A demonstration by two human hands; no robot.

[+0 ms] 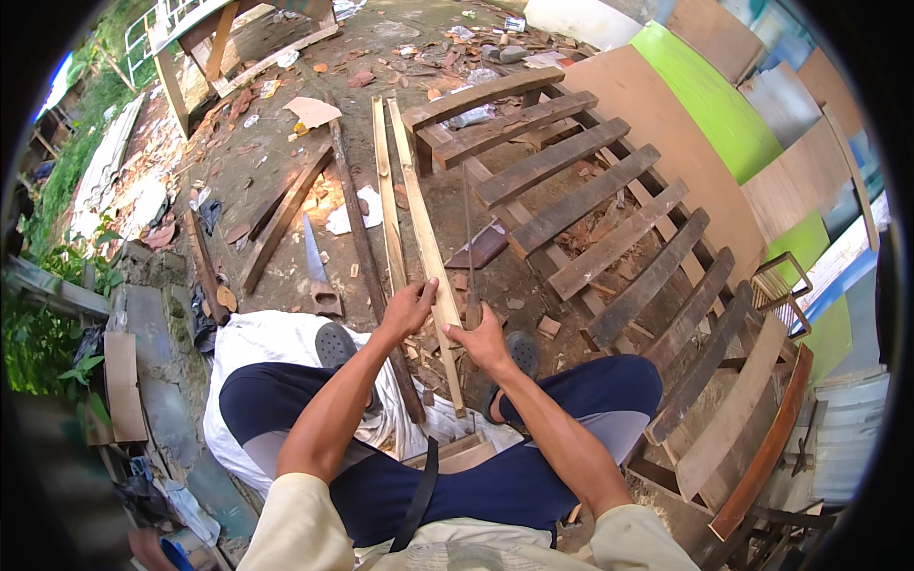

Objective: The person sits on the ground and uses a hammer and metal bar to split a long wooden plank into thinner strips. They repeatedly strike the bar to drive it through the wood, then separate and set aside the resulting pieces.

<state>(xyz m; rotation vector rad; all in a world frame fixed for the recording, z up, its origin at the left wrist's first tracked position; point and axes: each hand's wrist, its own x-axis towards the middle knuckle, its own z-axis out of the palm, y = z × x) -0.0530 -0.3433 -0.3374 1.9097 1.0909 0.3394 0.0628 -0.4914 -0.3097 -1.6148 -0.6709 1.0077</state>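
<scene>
My left hand [409, 309] is closed round a long pale wooden strip [419, 205] that points away from me. The strip's near end reaches down between my knees. In my right hand [484, 343] is the handle of a long knife [468, 228], its narrow blade seen nearly edge-on and pointing forward. The right thumb lies against the strip's near part. A second pale strip [387, 205] runs just left of the held one. Beside it lies a dark wooden pole [358, 214]. Farther left, a handsaw [315, 262] rests on the ground, handle toward me.
A slatted wooden frame [609, 252] leans or lies along my right. Behind it stand plywood sheets [666, 124] and green panels [714, 100]. A white sack [257, 357] is spread under my left leg. Two dark beams [290, 214] lie left; a wooden table [228, 43] stands far left.
</scene>
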